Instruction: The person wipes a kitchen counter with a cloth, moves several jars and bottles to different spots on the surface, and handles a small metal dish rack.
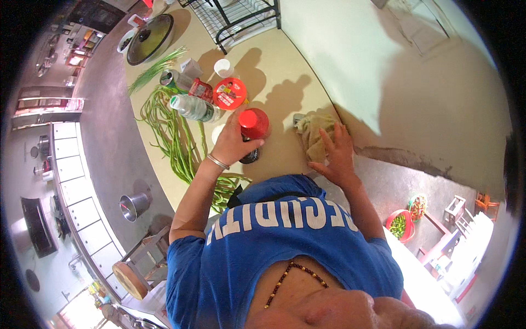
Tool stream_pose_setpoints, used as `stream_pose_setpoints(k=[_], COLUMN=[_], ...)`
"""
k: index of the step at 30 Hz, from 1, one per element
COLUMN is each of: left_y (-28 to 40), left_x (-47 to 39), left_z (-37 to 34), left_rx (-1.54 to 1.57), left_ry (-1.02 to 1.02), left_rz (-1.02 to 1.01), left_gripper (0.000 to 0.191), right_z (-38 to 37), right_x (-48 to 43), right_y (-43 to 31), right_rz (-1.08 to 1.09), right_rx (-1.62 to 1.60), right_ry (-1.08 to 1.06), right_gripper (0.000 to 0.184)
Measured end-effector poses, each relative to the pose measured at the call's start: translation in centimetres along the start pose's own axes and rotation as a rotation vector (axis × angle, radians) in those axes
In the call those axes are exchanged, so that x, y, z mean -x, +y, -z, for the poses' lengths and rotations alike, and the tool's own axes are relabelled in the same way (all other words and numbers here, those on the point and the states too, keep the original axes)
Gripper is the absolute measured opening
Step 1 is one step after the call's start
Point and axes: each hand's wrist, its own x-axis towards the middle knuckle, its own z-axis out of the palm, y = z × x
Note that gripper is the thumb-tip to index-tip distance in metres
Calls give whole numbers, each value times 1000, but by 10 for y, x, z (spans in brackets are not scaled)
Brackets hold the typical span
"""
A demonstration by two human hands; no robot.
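Note:
My left hand [233, 142] reaches round a red-capped jar [258, 123], its fingers along the left side and its thumb at the near side. Partly covered by that thumb is a dark-topped container [250, 155]. My right hand [339, 154] is on a crumpled yellowish cloth [315, 133] by the table's right edge, fingers spread over it. To the left of the jar lie a clear plastic bottle [193, 107] with a green cap and a bunch of long green beans [174, 144]. A red-lidded tub [230, 93] stands just beyond the jar.
A drink can [174, 78], white cup [223, 68] and green onions [158, 70] occupy the far half of the table [283, 156]. Farther back are a glass-lidded pan [151, 39] and black wire rack [246, 20]. A wall [411, 103] borders the right; a metal bucket [134, 205] stands left.

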Motion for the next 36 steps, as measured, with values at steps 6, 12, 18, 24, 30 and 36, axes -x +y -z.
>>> stream_pose_setpoints(k=[6,12,18,24,30,36], left_y=[35,41,-35,-23,-30,-38], left_x=[-8,-102,-226,-261,-277,-284], left_z=[55,126,177,180,177,196], left_rx=[-71,-2,805,1133,1265,1367], left_ry=[14,232,465,563,531,555], left_rz=[-161,104,296,358,290,380], left_gripper=[80,57,56,46,26,25], right_z=[-55,-65,-102,-93,-99,-93], right_x=[-89,-206,-196,-166,-182,-185], right_y=[10,8,4,-27,-29,-31], right_rz=[-72,-199,-107,98,22,6], right_rx=[52,129,176,-11,26,-30], right_ry=[18,10,-5,98,133,81], right_gripper=[70,63,53,58,56,54])
